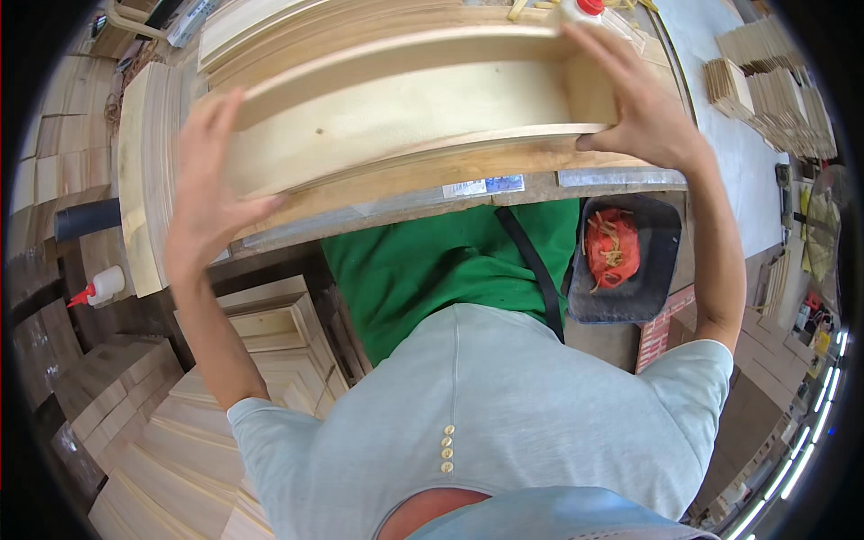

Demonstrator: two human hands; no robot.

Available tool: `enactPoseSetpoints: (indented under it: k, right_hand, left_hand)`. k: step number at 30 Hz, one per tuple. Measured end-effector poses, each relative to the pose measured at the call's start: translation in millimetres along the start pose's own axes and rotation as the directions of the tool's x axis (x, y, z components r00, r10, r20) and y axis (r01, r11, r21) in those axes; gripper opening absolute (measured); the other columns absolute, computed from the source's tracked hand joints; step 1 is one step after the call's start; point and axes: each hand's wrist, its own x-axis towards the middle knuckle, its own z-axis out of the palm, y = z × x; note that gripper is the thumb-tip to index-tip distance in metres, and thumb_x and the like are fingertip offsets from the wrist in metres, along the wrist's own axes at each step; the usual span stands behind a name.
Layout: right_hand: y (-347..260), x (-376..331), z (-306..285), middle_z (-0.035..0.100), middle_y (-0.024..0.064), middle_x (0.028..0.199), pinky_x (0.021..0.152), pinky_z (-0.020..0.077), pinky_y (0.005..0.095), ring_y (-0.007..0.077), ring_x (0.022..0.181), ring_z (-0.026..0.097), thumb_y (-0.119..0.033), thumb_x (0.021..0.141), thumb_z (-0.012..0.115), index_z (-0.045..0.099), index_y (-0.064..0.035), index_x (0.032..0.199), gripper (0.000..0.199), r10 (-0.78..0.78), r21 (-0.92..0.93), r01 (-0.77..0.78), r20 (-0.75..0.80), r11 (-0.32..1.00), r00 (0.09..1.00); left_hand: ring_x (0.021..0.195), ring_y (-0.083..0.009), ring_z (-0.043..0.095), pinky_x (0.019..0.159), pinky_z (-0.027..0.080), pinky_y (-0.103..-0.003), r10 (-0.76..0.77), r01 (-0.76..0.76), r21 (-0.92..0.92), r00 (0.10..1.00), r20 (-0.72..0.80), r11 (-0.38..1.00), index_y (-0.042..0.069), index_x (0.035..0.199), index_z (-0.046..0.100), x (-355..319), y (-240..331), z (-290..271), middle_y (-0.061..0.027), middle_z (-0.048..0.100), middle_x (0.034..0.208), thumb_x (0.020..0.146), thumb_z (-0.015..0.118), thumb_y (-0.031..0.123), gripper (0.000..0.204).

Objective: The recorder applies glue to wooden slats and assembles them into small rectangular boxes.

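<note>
Box (387, 108), long, open-topped, pale wood, at twelve o'clock over the surface (405, 189); contact beneath unclear. Left grip (200, 202), ten o'clock, and right grip (652, 119), two o'clock: both spread wide, holding its opposite ends. Hazards: uneven lifting could tilt it; a slack hold could drop an end; pushing it away could knock the red-capped bottle (585, 10), one o'clock.

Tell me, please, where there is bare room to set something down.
The pale grey surface between the bench and the stacked boards at right is bare. The wooden box is bare inside, but the left hand and right hand hold it. Beyond it is crowded: long boards and a red-capped bottle.
</note>
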Motion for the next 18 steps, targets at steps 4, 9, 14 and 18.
enactPoseSetpoints:
  k: [4,9,14,18]
  right_hand:
    - [0,-2,24,0.032,0.0119,0.145,0.112,0.0310,0.0418,0.0327,0.134,0.032,-0.013,0.051,0.081,0.028,-0.0189,0.146,0.108,0.059,-0.003,-0.059,0.076,0.998,0.995]
    - [7,-9,36,0.028,0.0111,0.148,0.114,0.0268,0.0432,0.0313,0.137,0.026,-0.024,0.053,0.083,0.026,-0.0163,0.146,0.109,0.020,0.067,-0.023,0.051,0.997,0.999]
    - [11,-29,20,0.029,0.0105,0.150,0.112,0.0285,0.0410,0.0263,0.139,0.026,-0.036,0.073,0.075,0.028,-0.0102,0.146,0.091,0.143,0.289,-0.103,-0.120,0.952,0.983]
    - [29,-39,34,0.054,0.0099,0.129,0.095,0.0465,0.0324,0.0208,0.117,0.052,-0.033,0.097,0.050,0.047,-0.0066,0.135,0.047,0.496,0.690,-0.296,-0.106,0.661,0.862]
  left_hand:
    - [0.128,-0.0310,0.035,0.109,0.029,-0.039,-0.037,0.052,-0.120,0.992,0.120,0.991,0.009,0.142,0.035,3,-9,14,-0.0139,0.039,0.137,0.050,0.080,0.010,0.103]
    - [0.137,-0.0314,0.025,0.113,0.024,-0.039,-0.050,0.065,-0.114,0.991,0.127,0.991,0.008,0.143,0.032,1,-12,22,-0.0153,0.031,0.145,0.053,0.081,0.019,0.104]
    - [0.143,-0.0266,0.015,0.114,0.017,-0.037,-0.198,0.014,-0.707,0.964,-0.178,0.707,0.002,0.147,0.022,-29,-55,39,-0.0150,0.017,0.154,0.084,0.066,0.032,0.083]
    - [0.142,-0.0255,0.018,0.114,0.017,-0.037,-0.395,0.138,-0.844,0.914,-0.093,0.518,-0.001,0.146,0.021,-50,-54,58,-0.0146,0.021,0.153,0.095,0.051,0.021,0.063]
